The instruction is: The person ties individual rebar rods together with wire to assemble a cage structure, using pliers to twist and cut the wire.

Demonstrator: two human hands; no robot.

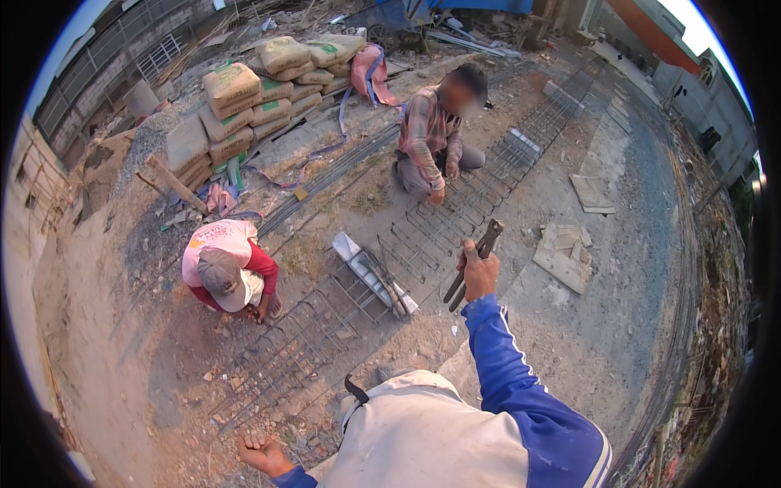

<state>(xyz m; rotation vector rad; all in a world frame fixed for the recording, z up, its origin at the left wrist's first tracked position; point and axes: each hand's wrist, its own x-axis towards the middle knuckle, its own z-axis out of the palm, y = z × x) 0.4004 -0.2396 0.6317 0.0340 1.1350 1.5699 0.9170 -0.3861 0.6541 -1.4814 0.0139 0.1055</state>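
My right hand (480, 272) is raised at the centre right, closed around dark end-cutting pincers (491, 238). The tool's jaws point up and its handles hang below the fist. Low at the left, my left hand (267, 455) is held with its fingers curled; whatever is in them, if anything, does not show. It is nearest to the near end of a steel rebar cage (297, 346), which lies on the ground and runs diagonally to the far right. A pale support bar (366, 272) crosses the cage, with several thin rods bunched on it.
A person (228, 268) in a grey cap squats left of the cage, hands low beside it. Another person (435, 138) in a plaid shirt kneels farther off, one hand at the bars. Stacked cement bags (244, 106) stand at the back left. Flat boards (564, 258) lie at the right.
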